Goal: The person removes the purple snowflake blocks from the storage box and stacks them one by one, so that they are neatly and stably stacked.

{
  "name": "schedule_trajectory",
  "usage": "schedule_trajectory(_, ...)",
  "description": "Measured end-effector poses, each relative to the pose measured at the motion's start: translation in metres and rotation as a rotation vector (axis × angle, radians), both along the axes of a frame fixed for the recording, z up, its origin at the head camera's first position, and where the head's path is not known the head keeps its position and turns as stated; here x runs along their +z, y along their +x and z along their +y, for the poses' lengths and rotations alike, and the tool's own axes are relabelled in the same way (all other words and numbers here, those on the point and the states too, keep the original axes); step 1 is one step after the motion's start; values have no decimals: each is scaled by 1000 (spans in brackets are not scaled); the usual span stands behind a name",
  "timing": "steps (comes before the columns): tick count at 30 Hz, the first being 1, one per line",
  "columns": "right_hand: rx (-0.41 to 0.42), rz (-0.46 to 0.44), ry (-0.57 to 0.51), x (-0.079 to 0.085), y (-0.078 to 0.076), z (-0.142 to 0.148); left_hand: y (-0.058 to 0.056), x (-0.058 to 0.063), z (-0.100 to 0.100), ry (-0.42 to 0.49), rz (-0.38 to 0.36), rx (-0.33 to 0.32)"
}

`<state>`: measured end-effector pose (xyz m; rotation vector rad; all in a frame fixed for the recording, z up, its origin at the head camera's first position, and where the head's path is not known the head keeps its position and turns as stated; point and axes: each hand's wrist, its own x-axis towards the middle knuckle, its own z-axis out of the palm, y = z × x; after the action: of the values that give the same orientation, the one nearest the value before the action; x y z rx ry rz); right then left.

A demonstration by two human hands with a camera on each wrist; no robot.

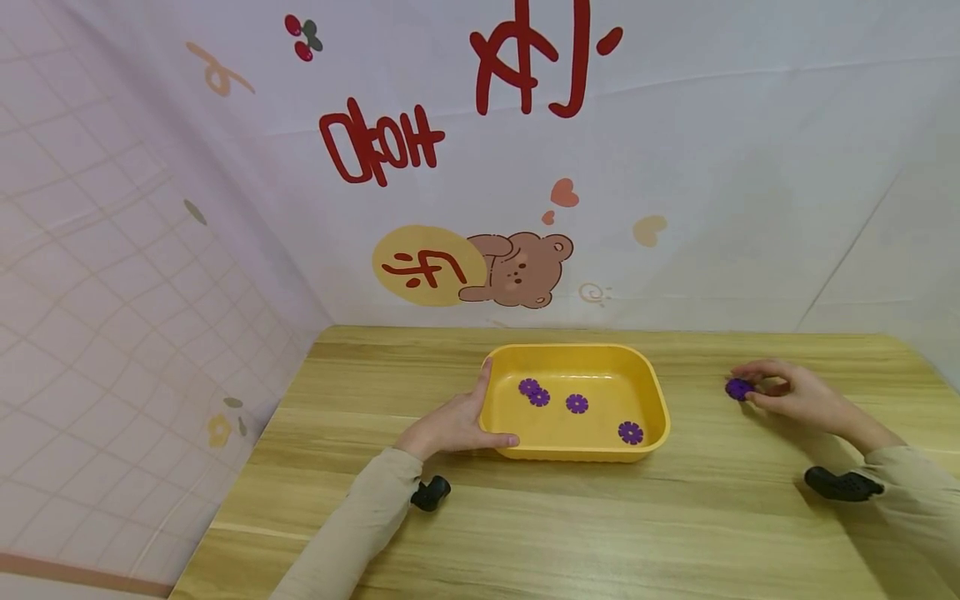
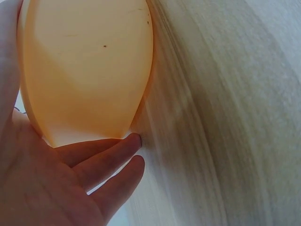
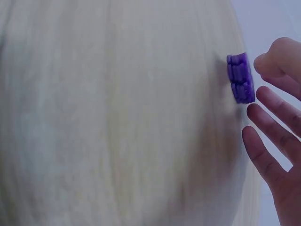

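My left hand (image 1: 453,423) grips the left end of a yellow plastic tray (image 1: 585,456), its thumb over the near rim. In the left wrist view, fingers (image 2: 110,162) lie against the tray's outer end wall. Several purple notched discs (image 1: 577,404) lie inside the tray, two of them overlapping at the left. To the tray's right, my right hand (image 1: 802,398) hovers at a small stack of purple notched discs (image 3: 241,78) on the table. Its fingertips (image 3: 256,111) are spread right beside the stack's top in the right wrist view, not wrapped round it.
The wood-grain table (image 1: 600,533) reaches back to a white wall covering (image 1: 720,167) printed with a bear and red characters. Another printed covering (image 1: 97,275) hangs at the left. Black wrist devices (image 1: 431,493) stick out by both sleeves.
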<state>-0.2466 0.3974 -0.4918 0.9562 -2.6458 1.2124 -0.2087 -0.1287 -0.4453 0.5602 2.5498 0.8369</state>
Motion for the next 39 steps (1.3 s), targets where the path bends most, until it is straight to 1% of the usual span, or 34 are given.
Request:
schedule_trajectory(4, -34, 30, 27, 7, 2, -5, 1, 1, 0, 0, -3, 3)
schedule_trajectory(8, -54, 73, 55, 16, 4, -16, 1, 1, 0, 13, -11, 4)
schedule_trajectory(17, 28, 157, 6, 28, 1, -50, 1, 0, 1, 20, -12, 3)
schedule_trajectory(20, 44, 153, -13, 33, 1, -60, 1, 0, 1, 19, -11, 1)
schedule_trajectory(24, 63, 147, -12, 40, -1, -73, 0, 0, 0, 25, -10, -3)
schedule_trajectory(29, 106, 151, 1, 46, -8, -89, 0, 0, 0, 34, -13, -3)
schedule_trajectory(35, 163, 101, -23, 55, -10, -112, 1, 1, 0, 28, -10, 0)
schedule_trajectory(39, 189, 69, -13, 60, -9, -126, 1, 1, 0, 16, -6, 3)
